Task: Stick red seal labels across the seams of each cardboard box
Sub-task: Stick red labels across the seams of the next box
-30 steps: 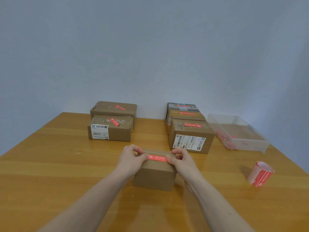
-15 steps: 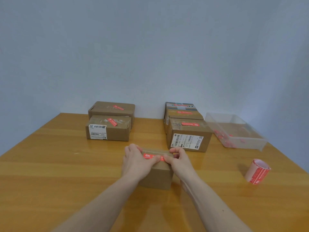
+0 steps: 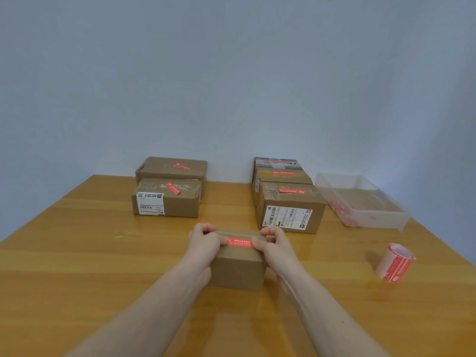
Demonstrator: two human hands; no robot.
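A small plain cardboard box (image 3: 238, 271) stands on the wooden table (image 3: 90, 253) in front of me. A red seal label (image 3: 240, 242) lies flat across its top. My left hand (image 3: 204, 243) grips the box's left end, thumb pressed on the label's left end. My right hand (image 3: 277, 247) grips the right end, thumb on the label's right end. Two boxes (image 3: 167, 198) with red labels sit at the back left. A row of three labelled boxes (image 3: 289, 210) stands at the back right. A roll of red labels (image 3: 395, 262) stands to the right.
A clear plastic bin (image 3: 360, 202) with red scraps inside sits at the far right, close to the table's right edge. A plain wall stands behind the table. Bare tabletop stretches to my left and near me.
My left hand slid right over the label half a second ago and has drawn back to the left end, showing the label's middle. The box stays put.
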